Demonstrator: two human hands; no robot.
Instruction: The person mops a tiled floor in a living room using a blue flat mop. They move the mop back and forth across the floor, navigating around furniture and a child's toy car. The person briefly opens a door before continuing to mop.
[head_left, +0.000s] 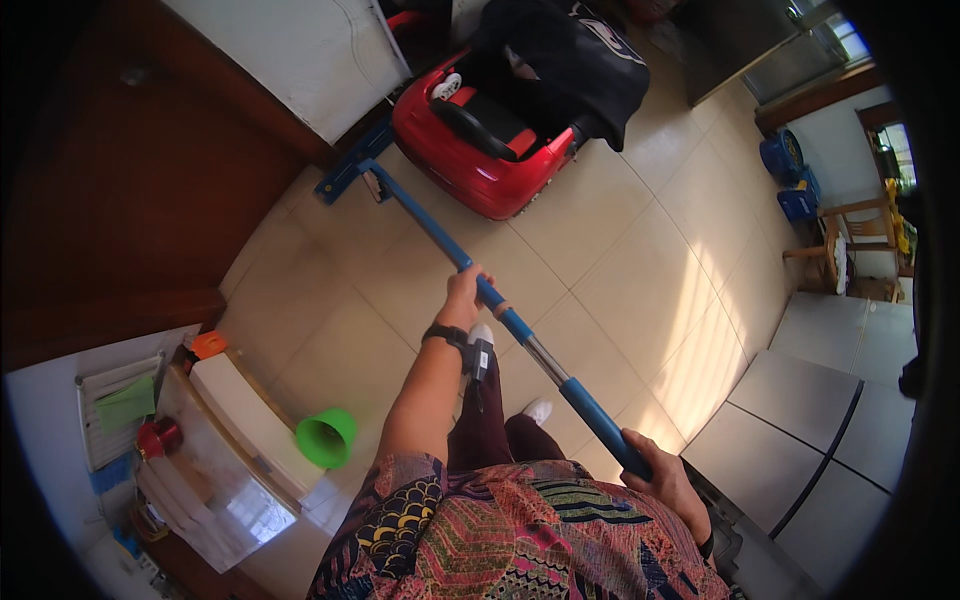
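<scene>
A blue flat mop (427, 217) with a telescopic pole runs diagonally across the view, gripped by both hands. My left hand (466, 292) wraps the middle of the pole, above a short bare metal section. Lower down, close to my body, my right hand (664, 472) holds the thick blue end of the handle. The long blue mop head (341, 176) lies on the floor between the brown wooden door and a red ride-on toy car (480, 150). Its far end is hidden behind the car.
A black cloth (570, 67) drapes over the car. The green bin (325, 437) stands beside a white cabinet (244, 420) at left. A grey refrigerator (780, 450) is at right, with a wooden chair (832, 240) and blue containers (791, 176) beyond. Sunlight falls on the tiled floor (600, 262).
</scene>
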